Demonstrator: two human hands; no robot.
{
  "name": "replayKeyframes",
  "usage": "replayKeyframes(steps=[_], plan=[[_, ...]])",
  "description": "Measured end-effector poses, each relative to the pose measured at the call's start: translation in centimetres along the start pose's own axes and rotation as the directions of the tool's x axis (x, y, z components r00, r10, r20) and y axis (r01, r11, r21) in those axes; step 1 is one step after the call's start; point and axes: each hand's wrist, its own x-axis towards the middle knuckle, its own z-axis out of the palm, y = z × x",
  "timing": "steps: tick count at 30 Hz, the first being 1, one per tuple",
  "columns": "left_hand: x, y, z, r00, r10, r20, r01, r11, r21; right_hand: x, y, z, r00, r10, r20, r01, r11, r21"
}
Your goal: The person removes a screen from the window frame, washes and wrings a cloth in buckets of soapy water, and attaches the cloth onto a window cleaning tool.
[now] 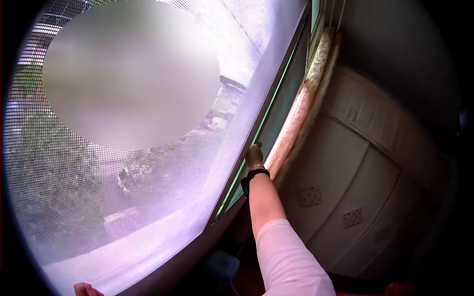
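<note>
My right hand (255,155) is closed on the edge of a glass window sash (281,106), with the arm stretched forward. A black watch (257,172) is on that wrist, and a white sleeve (289,256) covers the upper arm. To the left spreads a fine mesh window screen (163,197), bright with daylight. Only part of my left hand (88,289) shows at the bottom left, beside the lower screen. Its fingers look curled, and whatever they hold is hidden. A blurred oval covers the upper part of the screen view.
A gathered patterned curtain (296,111) hangs just right of the sash. Behind it stands a pale wardrobe (340,182) with panel doors. Low down is a bluish object (222,264) in shadow, with a thin cord near it. Greenery shows through the mesh.
</note>
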Motion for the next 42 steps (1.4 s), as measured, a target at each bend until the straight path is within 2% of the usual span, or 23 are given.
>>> replayKeyframes(steps=[3, 4, 6, 7, 8, 9, 10, 11, 13, 16, 17, 19, 20, 23, 26, 27, 30, 33, 34, 35, 37, 41, 42], plan=[[0.0, 0.1, 0.3, 0.998, 0.032, 0.051, -0.031, 0.999, -0.013, 0.7, 2.4, 0.9, 0.980, -0.194, 0.047, 0.199, 0.944, -0.263], [0.0, 0.3, 0.4, 0.999, 0.014, 0.043, -0.014, 1.000, -0.008, 0.9, 2.7, 1.2, 0.903, -0.403, 0.150, 0.403, 0.674, -0.619], [-0.1, 0.0, 0.5, 0.999, 0.000, 0.043, -0.001, 1.000, 0.030, 1.3, 2.9, 1.4, 0.814, -0.488, 0.313, 0.502, 0.322, -0.803], [0.0, 0.0, 0.6, 0.999, 0.013, 0.030, -0.014, 0.999, 0.037, 1.4, 2.7, 1.2, 0.953, -0.247, 0.177, 0.304, 0.787, -0.536], [0.0, -0.2, 0.8, 0.999, 0.028, 0.016, -0.029, 0.999, 0.044, 1.0, 1.8, 0.6, 1.000, 0.017, 0.025, -0.014, 0.994, -0.108], [0.0, -0.4, 0.9, 0.999, 0.041, 0.005, -0.041, 0.998, 0.056, 0.5, 0.9, -0.3, 0.998, 0.056, 0.034, -0.050, 0.988, -0.149], [-0.8, -1.3, 1.0, 1.000, 0.004, -0.004, -0.004, 0.998, 0.069, 0.0, 1.2, 0.0, 0.999, -0.001, -0.040, -0.007, 0.978, -0.210], [-1.1, -3.3, 0.7, 0.999, -0.006, -0.041, 0.012, 0.987, 0.157, 0.2, 1.3, -0.3, 1.000, 0.017, -0.012, -0.019, 0.990, -0.143], [-1.9, -4.8, 0.5, 0.994, 0.093, -0.062, -0.078, 0.972, 0.222, 2.3, 3.4, 1.5, 0.997, 0.078, 0.007, -0.078, 0.995, 0.067], [-1.8, -4.1, 1.9, 0.984, 0.149, -0.100, -0.115, 0.951, 0.287, 4.0, 5.0, 2.4, 0.995, 0.032, 0.089, -0.041, 0.994, 0.103], [-1.6, -4.3, 1.9, 0.977, 0.175, -0.124, -0.134, 0.949, 0.285, 1.8, 3.2, 1.3, 0.997, 0.027, -0.066, -0.022, 0.996, 0.081], [-1.5, -4.3, 1.9, 0.978, 0.166, -0.129, -0.123, 0.949, 0.289, 1.2, 2.9, 2.0, 0.992, 0.033, -0.120, -0.029, 0.999, 0.032], [-1.3, -4.0, 1.6, 0.979, 0.164, -0.119, -0.124, 0.950, 0.286, 0.7, 2.2, 2.1, 0.953, -0.013, -0.303, 0.022, 0.999, 0.026], [-1.2, -4.2, 1.7, 0.972, 0.212, -0.101, -0.170, 0.931, 0.322, 1.4, 2.2, 3.0, 0.892, -0.008, -0.451, 0.088, 0.984, 0.156], [-1.5, -4.5, 0.9, 0.972, 0.223, -0.081, -0.182, 0.920, 0.347, 1.7, 2.1, 2.4, 0.937, 0.071, -0.341, -0.051, 0.996, 0.068], [-1.6, -4.5, 0.7, 0.975, 0.204, -0.084, -0.164, 0.925, 0.341, 0.3, 1.1, 0.4, 0.965, 0.103, -0.240, -0.091, 0.994, 0.059], [-1.5, -4.7, 0.5, 0.975, 0.188, -0.117, -0.141, 0.934, 0.328, 2.6, 4.7, 1.1, 0.986, 0.001, -0.169, -0.014, 0.997, -0.073], [-1.3, -5.2, 0.7, 0.972, 0.205, -0.118, -0.159, 0.936, 0.314, 3.8, 6.9, 3.8, 0.974, 0.041, -0.225, -0.061, 0.995, -0.083], [-1.5, -5.3, 0.9, 0.972, 0.207, -0.110, -0.164, 0.937, 0.309, 5.1, 8.9, 5.7, 0.978, -0.006, -0.206, -0.017, 0.994, -0.108], [-1.5, -5.3, 1.2, 0.973, 0.198, -0.115, -0.155, 0.939, 0.308, 4.0, 8.6, 5.6, 0.992, 0.032, -0.122, -0.047, 0.992, -0.118], [-1.5, -5.0, 1.5, 0.975, 0.182, -0.128, -0.135, 0.941, 0.310, 3.4, 9.1, 6.6, 0.991, 0.046, -0.126, -0.060, 0.992, -0.109], [-2.0, -4.5, 0.4, 0.979, 0.195, -0.059, -0.166, 0.933, 0.320, 5.0, 11.1, 5.6, 0.956, 0.228, -0.186, -0.242, 0.969, -0.052], [-2.3, -5.0, 0.1, 0.978, 0.201, -0.060, -0.171, 0.931, 0.322, 4.6, 11.4, 4.8, 0.963, 0.258, -0.082, -0.260, 0.966, -0.007]])
